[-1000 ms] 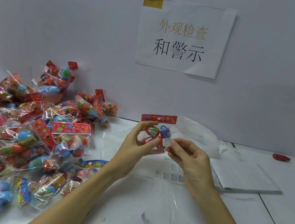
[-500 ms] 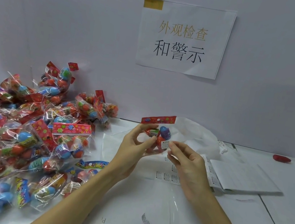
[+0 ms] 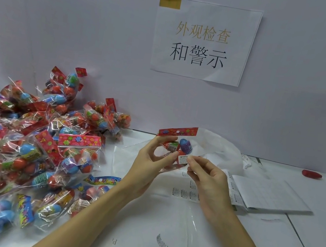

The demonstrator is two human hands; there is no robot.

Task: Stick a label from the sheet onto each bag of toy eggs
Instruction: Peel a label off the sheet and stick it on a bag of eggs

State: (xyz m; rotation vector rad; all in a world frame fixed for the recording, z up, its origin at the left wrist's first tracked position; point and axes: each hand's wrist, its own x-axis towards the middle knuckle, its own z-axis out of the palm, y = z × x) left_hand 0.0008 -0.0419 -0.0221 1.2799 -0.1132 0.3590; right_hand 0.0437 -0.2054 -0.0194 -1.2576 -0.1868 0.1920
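Above the worktop's middle, the left hand (image 3: 149, 160) grips the bag of toy eggs (image 3: 175, 147) while the right hand (image 3: 209, 178) fingers (image 3: 191, 160) pinch the label (image 3: 182, 159) against it; press flat and smooth outward, I judge.

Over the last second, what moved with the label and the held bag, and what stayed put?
The right hand brought the label lower, onto the bag of toy eggs. The left hand kept gripping that bag. The label sheet and bag pile stayed put.
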